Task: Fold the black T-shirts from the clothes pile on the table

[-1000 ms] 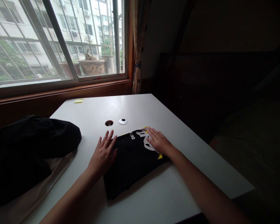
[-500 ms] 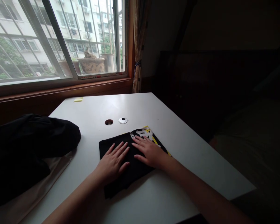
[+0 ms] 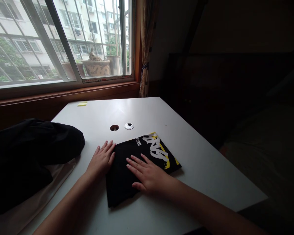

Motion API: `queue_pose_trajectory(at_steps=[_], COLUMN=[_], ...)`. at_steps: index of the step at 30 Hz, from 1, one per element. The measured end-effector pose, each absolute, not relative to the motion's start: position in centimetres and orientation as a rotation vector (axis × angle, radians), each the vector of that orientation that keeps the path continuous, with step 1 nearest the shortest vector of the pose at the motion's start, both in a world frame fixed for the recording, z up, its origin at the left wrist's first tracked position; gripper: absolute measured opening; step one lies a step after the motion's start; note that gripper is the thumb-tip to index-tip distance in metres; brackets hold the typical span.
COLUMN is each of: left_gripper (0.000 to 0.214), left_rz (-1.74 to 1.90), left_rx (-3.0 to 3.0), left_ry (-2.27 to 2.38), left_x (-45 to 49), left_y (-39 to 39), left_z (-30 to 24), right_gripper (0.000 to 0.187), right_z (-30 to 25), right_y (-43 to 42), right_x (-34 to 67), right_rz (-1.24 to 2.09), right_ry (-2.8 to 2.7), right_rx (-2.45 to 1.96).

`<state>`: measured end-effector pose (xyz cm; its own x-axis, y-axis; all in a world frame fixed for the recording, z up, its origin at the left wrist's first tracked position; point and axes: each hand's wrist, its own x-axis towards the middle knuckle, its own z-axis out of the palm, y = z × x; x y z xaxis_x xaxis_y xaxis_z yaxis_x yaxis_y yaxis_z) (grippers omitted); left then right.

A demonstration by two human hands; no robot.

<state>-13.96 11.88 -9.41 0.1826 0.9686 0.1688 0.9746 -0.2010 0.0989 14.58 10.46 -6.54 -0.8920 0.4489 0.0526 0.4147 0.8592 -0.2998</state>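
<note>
A folded black shirt with a white and yellow print lies on the white table. My left hand lies flat with fingers stretched out along the shirt's left edge, partly on the table. My right hand rests palm down on the near middle of the shirt, fingers spread and pointing left. The print at the far right corner is uncovered.
A heap of dark cloth lies on pale fabric at the table's left. A round cable hole and its loose cap sit beyond the shirt. A yellow pad lies near the window sill. Dark furniture stands to the right.
My left hand slid from the shirt's middle out to its left edge. My right hand drew back toward me off the print, which now shows.
</note>
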Motion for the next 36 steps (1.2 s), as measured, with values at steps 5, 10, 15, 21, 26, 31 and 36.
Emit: queue_pose_trajectory(at_steps=[5,10,15,21,26,31,36], left_gripper=[0.051,0.048,0.047,0.045,0.046,0.043,0.04], left_rz=[-0.372,-0.4,-0.408,-0.512,-0.671,-0.788,-0.87], left_rx=[-2.366,-2.324,-2.301,-2.378,-2.438,-2.553,-2.575], left_ry=[-2.003,-2.049,-2.053,-2.017,-1.923,-1.844,-1.83], left_x=[-15.4,-16.3,-16.2,-16.2,-16.0,-15.7,-15.6], left_y=[12.4,12.7,12.6,12.2,12.1,12.0,11.8], left_z=[-10.0,-10.1,-9.9,-9.5,-9.1,-8.5,-8.0], right_gripper=[0.071,0.077,0.071,0.056,0.052,0.055,0.06], right_z=[-5.5,-4.2,-4.4,-3.8,-2.7,-4.0,-4.6], right_y=[7.6,5.2,3.9,4.1,6.9,9.3,9.6], right_x=[13.4,13.0,12.8,12.9,14.8,17.3,18.9], right_rz=[0.576,0.659,0.634,0.865,0.751,0.514,0.565], right_ry=[-2.931,-2.919,-2.901,-2.812,-2.676,-2.732,-2.857], right_rx=[-0.399,-0.267,-0.166,0.014,-0.416,-0.884,-0.811])
